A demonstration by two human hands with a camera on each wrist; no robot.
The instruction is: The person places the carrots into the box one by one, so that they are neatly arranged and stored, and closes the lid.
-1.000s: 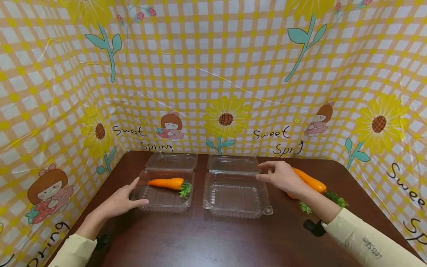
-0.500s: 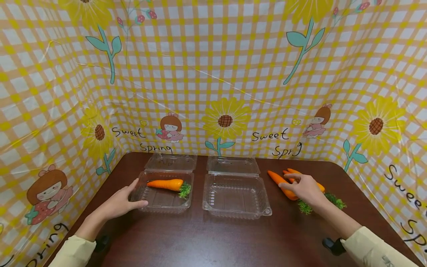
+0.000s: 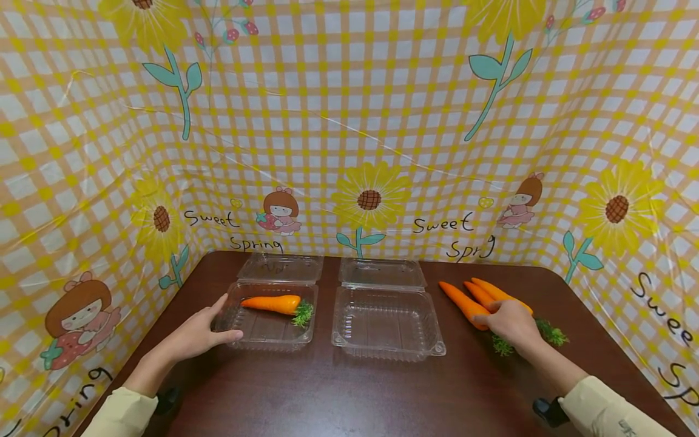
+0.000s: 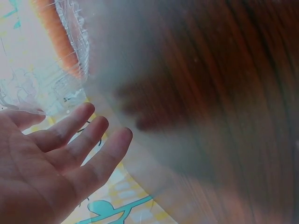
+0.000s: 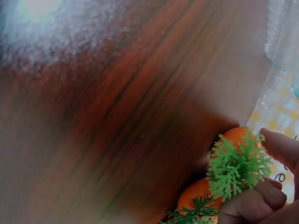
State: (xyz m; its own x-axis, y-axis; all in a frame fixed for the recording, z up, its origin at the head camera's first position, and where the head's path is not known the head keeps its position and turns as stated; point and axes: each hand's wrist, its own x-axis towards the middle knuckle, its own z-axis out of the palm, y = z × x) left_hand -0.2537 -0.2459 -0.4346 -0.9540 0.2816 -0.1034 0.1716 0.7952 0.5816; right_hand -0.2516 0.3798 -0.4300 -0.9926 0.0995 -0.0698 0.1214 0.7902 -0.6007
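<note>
In the head view my left hand spreads its thumb and fingers at the left side of a clear plastic clamshell container. A carrot with a leafy green top lies inside it. Those fingers look relaxed and hold nothing in the left wrist view. On the right, my right hand grips the leafy end of the leftmost carrot in a group of 3. In the right wrist view, thumb and curled fingers sit on either side of its green leaves; a second carrot lies close by.
A second clamshell container stands mid-table with nothing in it. Both hinged lids lie back, such as the right lid. A checked, printed cloth walls the back and sides of the dark wooden table.
My right hand has moved from the right container's corner over to the carrots, and its fingers have come down round the leftmost one's top. The left hand stays in place.
</note>
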